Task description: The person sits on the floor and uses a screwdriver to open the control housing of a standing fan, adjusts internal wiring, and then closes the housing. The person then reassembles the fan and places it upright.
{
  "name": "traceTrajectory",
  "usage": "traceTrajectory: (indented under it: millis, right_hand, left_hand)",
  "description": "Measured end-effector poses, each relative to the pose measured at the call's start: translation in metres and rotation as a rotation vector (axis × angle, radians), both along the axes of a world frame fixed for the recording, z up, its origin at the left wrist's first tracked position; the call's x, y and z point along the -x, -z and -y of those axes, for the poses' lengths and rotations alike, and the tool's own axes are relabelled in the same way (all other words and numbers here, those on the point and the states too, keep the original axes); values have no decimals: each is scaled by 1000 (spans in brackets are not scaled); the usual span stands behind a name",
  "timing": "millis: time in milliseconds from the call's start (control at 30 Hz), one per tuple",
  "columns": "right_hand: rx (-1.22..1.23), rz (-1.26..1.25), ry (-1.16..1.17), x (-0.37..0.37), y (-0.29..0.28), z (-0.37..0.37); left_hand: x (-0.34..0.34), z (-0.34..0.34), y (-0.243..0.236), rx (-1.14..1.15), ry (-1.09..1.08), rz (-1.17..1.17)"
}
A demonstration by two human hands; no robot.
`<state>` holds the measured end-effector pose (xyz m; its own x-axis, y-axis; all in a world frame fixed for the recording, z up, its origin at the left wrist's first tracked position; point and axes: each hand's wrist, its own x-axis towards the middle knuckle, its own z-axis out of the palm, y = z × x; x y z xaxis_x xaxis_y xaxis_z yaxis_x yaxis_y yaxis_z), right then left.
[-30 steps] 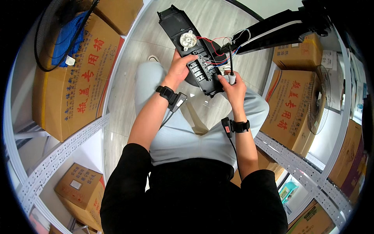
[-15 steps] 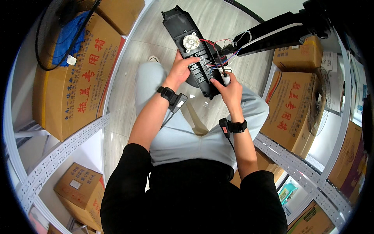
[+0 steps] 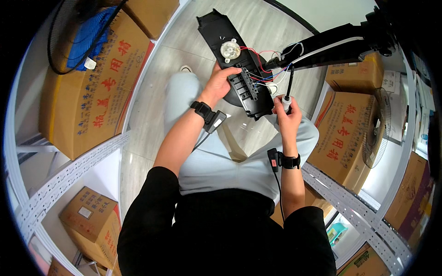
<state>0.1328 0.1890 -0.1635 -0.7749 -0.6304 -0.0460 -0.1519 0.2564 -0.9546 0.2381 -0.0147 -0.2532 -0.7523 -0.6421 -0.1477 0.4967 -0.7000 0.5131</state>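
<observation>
Black panel (image 3: 244,60): one, long and shallow, held above the floor (image 3: 152,99) beyond the knees, slanting from far left to near right. Probably moulded plastic, so light, stiff and rather smooth; best held by its long bare edges.

Fitted to its face: a pale round unit (image 3: 230,49) toward the far end; a switch block (image 3: 243,85) toward the near end.

Wires (image 3: 262,69): thin, red, blue and white, running right toward a black column (image 3: 327,48). Likely the fragile part; a poor place to grip or pull.

Left hand (image 3: 220,83): pinches the panel's left edge, thumb over the face near the switch block, remaining fingers mostly hidden.

Right hand (image 3: 287,115): fingers closed on the pale handle of a screwdriver-like tool (image 3: 286,102), dark shaft pointing far. Just beside the panel's near right corner; whether a fingertip touches it, cannot tell.
</observation>
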Motion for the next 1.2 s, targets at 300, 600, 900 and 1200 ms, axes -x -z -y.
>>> traceTrajectory:
  millis: [300, 600, 900, 1200]
  right_hand:
    - [25, 132, -125, -12, -26, 7]
    - [57, 229, -212, -20, -32, 19]
    - [20, 377, -224, -21, -38, 23]
    - [0, 359, -195, -20, -31, 21]
  left_hand:
    - [0, 6, -3, 72, -84, 56]
    - [5, -3, 3, 108, 34, 170]
    - [4, -3, 5, 112, 74, 207]
    - [4, -5, 6, 114, 122, 206]
